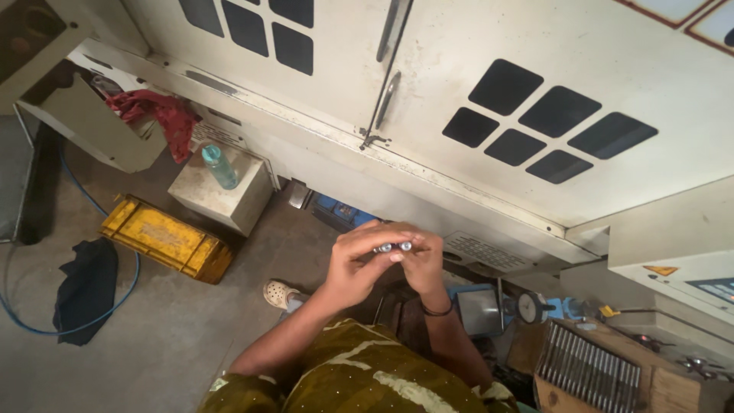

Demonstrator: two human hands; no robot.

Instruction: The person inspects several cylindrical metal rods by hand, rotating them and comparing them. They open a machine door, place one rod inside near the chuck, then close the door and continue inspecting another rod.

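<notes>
Both my hands are raised together in front of a big cream machine cabinet. Between the fingertips sits a small shiny metal part, short and cylindrical. My left hand pinches its left end with thumb and fingers. My right hand grips the right end; a dark band circles that wrist. My sleeves are olive green with a pale pattern. A foot in a pale clog shows below the hands on the concrete floor.
A wooden tray of several metal rods lies at lower right, near a dial gauge. On the left are a yellow crate, a teal bottle on a cream box, a red rag, a dark cloth and a blue hose.
</notes>
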